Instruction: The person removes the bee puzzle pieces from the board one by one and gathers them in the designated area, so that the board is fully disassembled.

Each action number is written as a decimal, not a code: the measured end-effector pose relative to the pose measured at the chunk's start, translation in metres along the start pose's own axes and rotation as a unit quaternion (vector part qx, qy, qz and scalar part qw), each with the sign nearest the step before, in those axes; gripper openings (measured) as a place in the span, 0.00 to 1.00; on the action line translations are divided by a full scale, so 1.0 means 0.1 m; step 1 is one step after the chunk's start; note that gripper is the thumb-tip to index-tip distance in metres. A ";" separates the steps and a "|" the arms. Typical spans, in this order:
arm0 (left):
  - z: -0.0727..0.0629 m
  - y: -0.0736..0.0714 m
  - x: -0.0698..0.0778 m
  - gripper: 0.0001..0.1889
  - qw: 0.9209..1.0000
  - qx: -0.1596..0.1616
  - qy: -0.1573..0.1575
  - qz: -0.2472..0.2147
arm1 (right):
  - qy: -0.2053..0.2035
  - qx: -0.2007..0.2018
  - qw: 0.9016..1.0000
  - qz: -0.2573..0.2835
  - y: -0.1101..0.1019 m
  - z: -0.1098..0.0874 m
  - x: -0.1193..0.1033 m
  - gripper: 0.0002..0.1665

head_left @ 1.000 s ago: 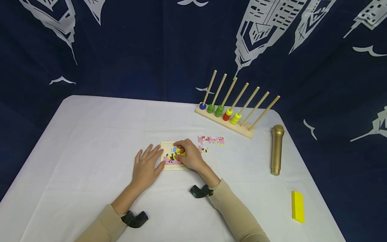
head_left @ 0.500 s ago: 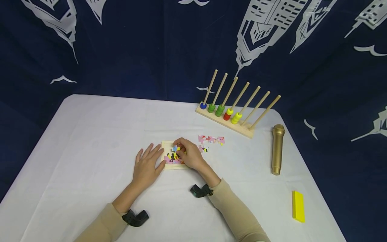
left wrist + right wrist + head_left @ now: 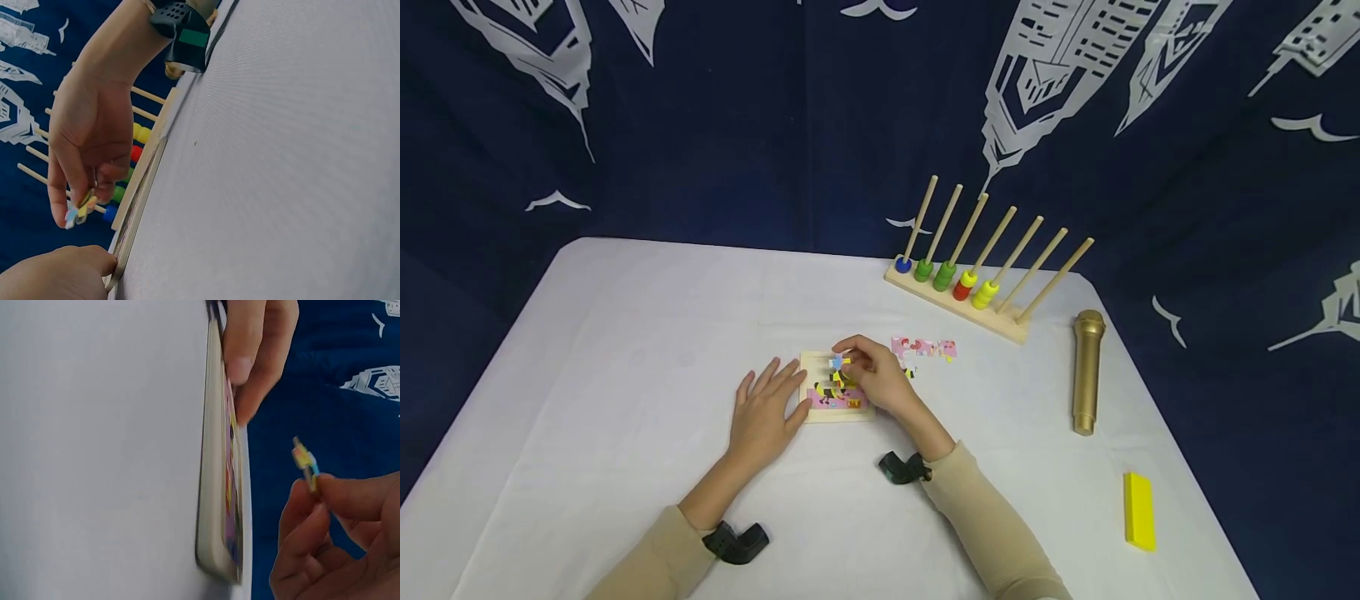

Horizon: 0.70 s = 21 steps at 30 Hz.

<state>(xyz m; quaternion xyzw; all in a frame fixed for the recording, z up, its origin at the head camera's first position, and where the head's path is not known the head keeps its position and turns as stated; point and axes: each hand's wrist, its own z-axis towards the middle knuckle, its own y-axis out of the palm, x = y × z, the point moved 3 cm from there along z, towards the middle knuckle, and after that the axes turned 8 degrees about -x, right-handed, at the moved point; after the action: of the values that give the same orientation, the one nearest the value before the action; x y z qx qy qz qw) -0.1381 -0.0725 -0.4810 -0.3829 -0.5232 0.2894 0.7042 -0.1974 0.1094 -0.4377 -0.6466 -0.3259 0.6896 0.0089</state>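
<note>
A small wooden puzzle tray lies on the white table, its lower part filled with pink, yellow and black bee-picture pieces. My right hand pinches a jigsaw puzzle piece between thumb and fingers; in the right wrist view it is held up off the tray. That piece shows blue and yellow. My left hand lies with spread, straight fingers against the tray's left edge, the thumb at its lower corner. Several loose pink puzzle pieces lie right of the tray, partly hidden by my right hand.
A wooden bead rack with upright pegs and coloured beads stands at the back right. A gold microphone and a yellow block lie along the table's right side. Behind the table hangs a dark blue cloth.
My right hand has lifted the pinched piece and drawn slightly up and right, uncovering more of the tray's lower right. My left hand has stayed in place.
</note>
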 end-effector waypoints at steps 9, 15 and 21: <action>-0.01 0.03 0.01 0.24 1.000 0.012 0.007 -0.016 | 0.046 0.073 0.996 0.028 -0.51 -0.15 0.12 0.16; -0.01 0.02 0.00 0.23 1.000 0.019 0.007 -0.019 | 0.082 0.131 0.988 0.025 -0.88 -0.29 0.32 0.13; -0.01 0.01 0.00 0.24 1.000 0.017 0.008 -0.021 | 0.116 0.140 0.983 0.012 -1.00 -0.42 0.50 0.12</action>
<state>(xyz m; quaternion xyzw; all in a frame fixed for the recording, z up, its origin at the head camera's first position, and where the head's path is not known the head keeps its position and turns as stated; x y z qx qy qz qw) -0.1373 -0.0722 -0.4815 -0.3618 -0.5206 0.2803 0.7208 -0.2091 0.2285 -0.4337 -0.7183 -0.2150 0.6490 0.1292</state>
